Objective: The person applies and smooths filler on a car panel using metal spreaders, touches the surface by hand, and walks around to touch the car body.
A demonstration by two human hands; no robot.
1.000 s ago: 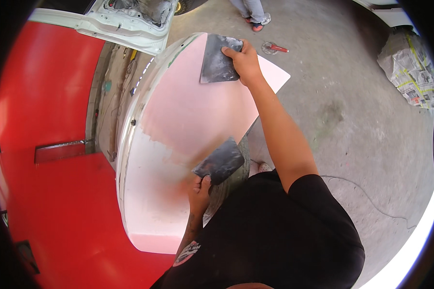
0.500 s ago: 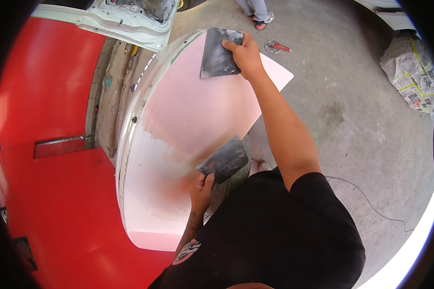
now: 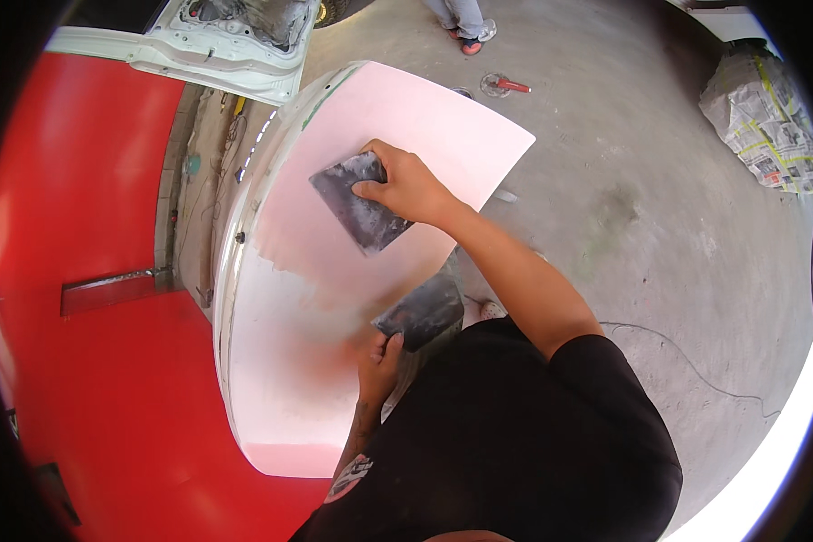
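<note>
My right hand (image 3: 399, 187) grips a flat black filler spreader (image 3: 348, 203), smeared with pale residue, over the middle of a large curved car panel (image 3: 289, 406). The thumb lies on top of the spreader. Closer to my body, my left hand (image 3: 378, 361) pinches the near corner of a second black spreader (image 3: 422, 310), held above the panel's right edge. Smooth pink coating (image 3: 397, 99) covers the far part of the panel. White shows on the nearer part, with a blurry reddish-brown patch (image 3: 330, 361) beside my left hand.
Red bodywork (image 3: 108, 379) stands along the left. A white car door (image 3: 235, 63) juts in at the far left. On the concrete floor lie a red-handled tool (image 3: 510, 85) and a cable (image 3: 696, 370). Another person's legs (image 3: 461, 18) show at the top; a newspaper-wrapped bundle (image 3: 759, 117) is far right.
My right hand has drawn its spreader from the panel's far edge back toward me and to the left, turning it. My left hand stays nearly in place with its spreader.
</note>
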